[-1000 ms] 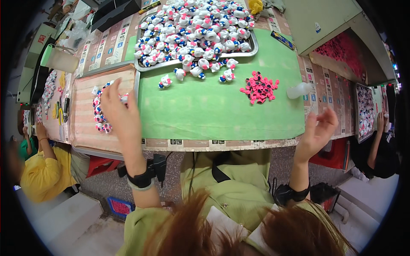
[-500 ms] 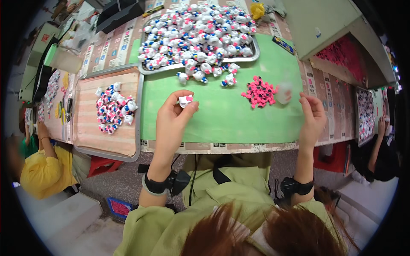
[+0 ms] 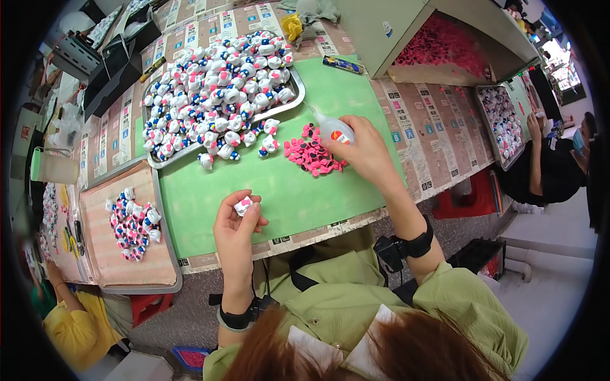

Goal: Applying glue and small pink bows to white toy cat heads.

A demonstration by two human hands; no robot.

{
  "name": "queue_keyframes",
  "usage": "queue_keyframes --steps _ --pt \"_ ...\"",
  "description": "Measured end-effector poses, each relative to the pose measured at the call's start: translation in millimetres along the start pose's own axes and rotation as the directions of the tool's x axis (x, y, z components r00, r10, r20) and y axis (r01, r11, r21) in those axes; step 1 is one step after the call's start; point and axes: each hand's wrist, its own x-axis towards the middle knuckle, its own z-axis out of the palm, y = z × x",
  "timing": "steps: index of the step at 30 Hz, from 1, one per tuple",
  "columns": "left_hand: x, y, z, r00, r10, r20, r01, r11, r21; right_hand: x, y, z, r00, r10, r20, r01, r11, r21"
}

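Between the thumb and fingers of my left hand (image 3: 236,222) is a small white figurine (image 3: 243,206) with pink on it, above the near part of the green mat (image 3: 267,213). My right hand (image 3: 363,145) is wrapped round a translucent squeeze bottle (image 3: 333,131) with a thin nozzle pointing up and away to the left. Just left of the bottle lies a heap of small pink and black pieces (image 3: 310,154). Beyond my left hand, a few white figurines with blue and pink parts (image 3: 227,151) sit on the mat beside a heaped metal tray (image 3: 296,100).
A lined tray (image 3: 95,251) with a small group of figurines stands at the left. At the far right, an open-fronted box (image 3: 406,19) holds many pink pieces. A dark tube (image 3: 343,65) lies at the mat's far edge. Other people work at both sides.
My right hand, empty before, has taken hold of the squeeze bottle and lifted it. My left hand still holds the figurine. The whole view has turned and shifted toward the right.
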Motion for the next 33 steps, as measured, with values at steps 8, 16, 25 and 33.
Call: queue_keyframes --steps 8,16,25,33 --pt "-7.7 6.8 12.1 0.993 -0.042 0.113 0.069 0.968 -0.243 -30.5 9.9 -11.7 0.984 0.135 -0.120 -0.034 0.790 0.612" --pt "-13.6 10.0 30.9 0.970 -0.042 0.240 0.109 0.955 -0.275 -79.8 -37.6 -42.7 0.966 0.048 0.252 -0.248 0.433 0.867" --pt "-20.0 9.6 35.9 0.974 0.002 0.227 0.049 0.975 -0.219 -96.5 -47.5 -31.2 0.947 -0.192 -0.257 0.320 0.642 0.697" --pt "-22.3 11.5 32.5 0.973 0.004 0.232 0.056 0.965 -0.255 -98.3 -47.4 -30.0 0.944 -0.233 -0.235 0.327 0.757 0.565"
